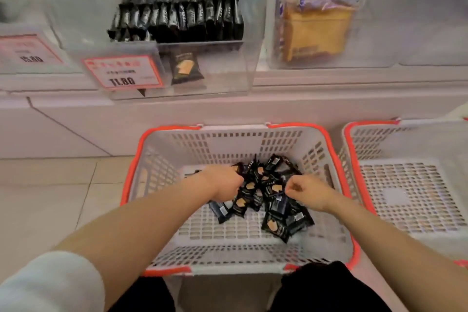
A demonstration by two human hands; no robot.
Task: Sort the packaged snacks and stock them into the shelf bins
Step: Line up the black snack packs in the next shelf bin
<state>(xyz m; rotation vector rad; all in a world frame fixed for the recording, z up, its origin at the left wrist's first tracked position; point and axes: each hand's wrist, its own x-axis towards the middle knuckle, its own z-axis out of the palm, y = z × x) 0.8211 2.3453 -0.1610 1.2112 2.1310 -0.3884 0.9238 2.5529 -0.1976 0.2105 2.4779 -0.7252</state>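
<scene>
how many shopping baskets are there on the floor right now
2. One basket sits directly below the hands, holding black snack packets. A second basket stands beside it on the right, cut off by the frame edge. Others could lie out of view.

Pale square tiles cover the floor [50, 185] from eight to nine o'clock, their thin grout lines running toward the shelf. The white shelf base [101, 129] crosses the view from nine to three o'clock — plain panels, one slanted seam at nine. Above it runs a white ledge [329, 78]. Two red-edged price tags [124, 72] hang at ten and eleven o'clock. Light is soft and even — the surfaces take a pinkish cast.
</scene>
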